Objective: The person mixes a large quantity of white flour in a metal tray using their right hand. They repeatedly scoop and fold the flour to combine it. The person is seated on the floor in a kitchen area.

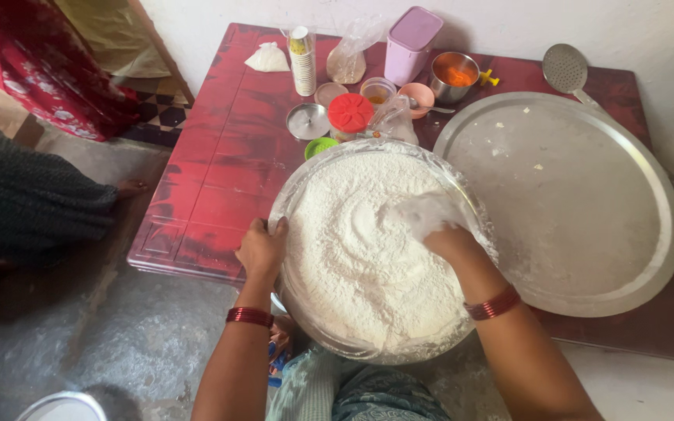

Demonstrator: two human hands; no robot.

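the big steel bowl (298, 204) heaped with white flour (360, 257) sits at the near edge of the red desk (212, 179). the left hand (261, 248) grips the bowl's left rim, fingers curled over it. the right hand (438, 226) is buried in the flour, fingers coated and blurred, so their state cannot be told. right of the bowl lies a wide steel tray (587, 234).

Low red tabletop (220, 156) with panelled surface, set against whitewashed wall (509, 23). Grey, mottled concrete floor (103, 343), flour-dusted near front. Checkered black-and-cream tiles (161, 109) at upper left. Soft, even daylight; faint shadows.
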